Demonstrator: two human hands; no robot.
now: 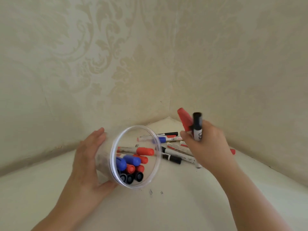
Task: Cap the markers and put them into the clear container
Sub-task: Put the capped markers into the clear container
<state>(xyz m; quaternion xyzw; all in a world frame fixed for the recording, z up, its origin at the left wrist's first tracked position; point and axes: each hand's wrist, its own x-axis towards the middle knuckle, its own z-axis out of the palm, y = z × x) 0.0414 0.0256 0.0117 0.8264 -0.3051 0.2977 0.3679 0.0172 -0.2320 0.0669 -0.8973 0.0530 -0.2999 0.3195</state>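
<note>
Left hand (86, 161) sits lower left of centre, fingers curled round the side of the clear container (106, 164) and holding it tipped over, so the open mouth faces the camera and a bit to the right. Inside it there's a bunch of capped markers (131, 165) w/ cap ends pointing out: 2 blue, approx 4 red, 3 black down at the bottom of the opening.

Right hand (206, 145) is right of centre, raised above the worktop (166, 210), fingers wrapped round 2 markers at once. One is a black-capped marker (197, 125) w/ a white body, standing nearly upright out of the top of the fist. The other is a red-capped marker (184, 119) tilted toward upper left, just beside the black one. A red end (232, 151) pokes out at the right edge of the hand, can't tell which marker it belongs to.

Behind the container and under the right hand, a loose pile of markers (173, 147) lies on the worktop near the corner where the 2 walls meet, mostly white bodies w/ black, blue and red ends. Some are partly hidden by the hand so no exact count.

Few small dark specks (155, 192) on the worktop just below the container. Patterned cream wallpaper (116, 55) fills the whole top half of the frame.
</note>
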